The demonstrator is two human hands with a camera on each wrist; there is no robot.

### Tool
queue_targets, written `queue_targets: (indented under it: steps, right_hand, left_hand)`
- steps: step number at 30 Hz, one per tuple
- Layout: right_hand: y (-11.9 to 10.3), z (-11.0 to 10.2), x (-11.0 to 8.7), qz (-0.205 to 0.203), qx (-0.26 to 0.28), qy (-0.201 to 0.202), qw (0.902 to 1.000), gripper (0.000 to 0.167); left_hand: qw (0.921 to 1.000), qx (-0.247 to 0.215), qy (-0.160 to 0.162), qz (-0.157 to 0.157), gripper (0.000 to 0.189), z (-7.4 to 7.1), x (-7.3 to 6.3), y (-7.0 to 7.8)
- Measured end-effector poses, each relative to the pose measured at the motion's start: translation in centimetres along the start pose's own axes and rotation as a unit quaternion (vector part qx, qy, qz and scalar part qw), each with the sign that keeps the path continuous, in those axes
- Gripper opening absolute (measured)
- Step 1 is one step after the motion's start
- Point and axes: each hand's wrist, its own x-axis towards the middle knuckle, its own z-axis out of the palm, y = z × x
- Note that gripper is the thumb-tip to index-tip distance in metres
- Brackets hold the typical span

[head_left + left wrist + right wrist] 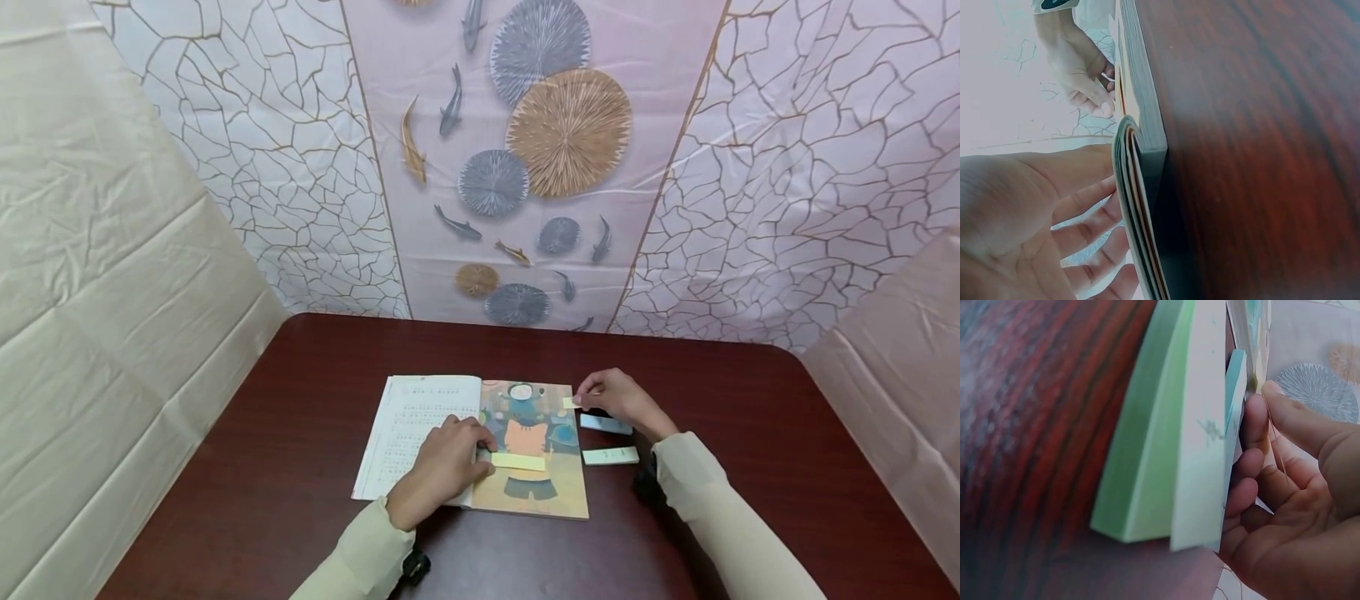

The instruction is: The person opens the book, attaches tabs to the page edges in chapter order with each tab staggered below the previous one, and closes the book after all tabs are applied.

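With the left hand [446, 458] resting on the book [567, 493], fingers apart, the right hand [618, 396] pinches a note [567, 403] at its upper right edge, apparently sticking it, which calls for pressing flat.

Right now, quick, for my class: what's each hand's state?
Left hand: open, resting on the open picture book.
Right hand: closed, pinching a yellow sticky note.

A fish-patterned cloth [540, 200] hangs behind a reddish-brown table [720, 400].
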Motion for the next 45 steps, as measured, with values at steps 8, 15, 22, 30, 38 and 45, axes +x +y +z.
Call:
queue_targets:
  steps: [8, 15, 22, 30, 38, 45]
  right_hand:
    - [-0.3, -0.2, -0.2, 0.001, -0.011, -0.011, 0.9999, 0.013]
    - [-1.0, -0.5, 0.0, 0.02, -0.04, -0.013, 0.9989, 0.024]
    - [-1.7, -1.1, 1.1, 0.031, -0.075, -0.046, 0.9956, 0.033]
    - [-1.7, -0.9, 1.1, 0.039, -0.065, -0.065, 0.995, 0.034]
    - [-1.6, -0.6, 0.3, -0.02, -0.118, -0.067, 0.9905, 0.035]
    - [-1.3, -0.2, -1.7, -0.089, -0.131, 0.051, 0.986, 0.028]
  left_hand:
    - [1.0, -0.006, 0.001, 0.003, 0.014, 0.1, 0.0, 0.0]
    - [0.9999, -0.01, 0.001, 0.003, 0.014, 0.0, 0.1, 0.0]
    - [1.0, -0.007, 0.006, 0.003, 0.015, -0.5, 0.0, 0.0]
    - [0.9999, -0.013, 0.004, 0.006, 0.015, -0.4, -0.1, -0.1]
    - [1.0, -0.008, 0.005, 0.003, 0.015, 0.0, -0.1, -0.4]
    - [1.0, 0.007, 0.0, 0.001, 0.016, 0.4, -0.3, -0.1]
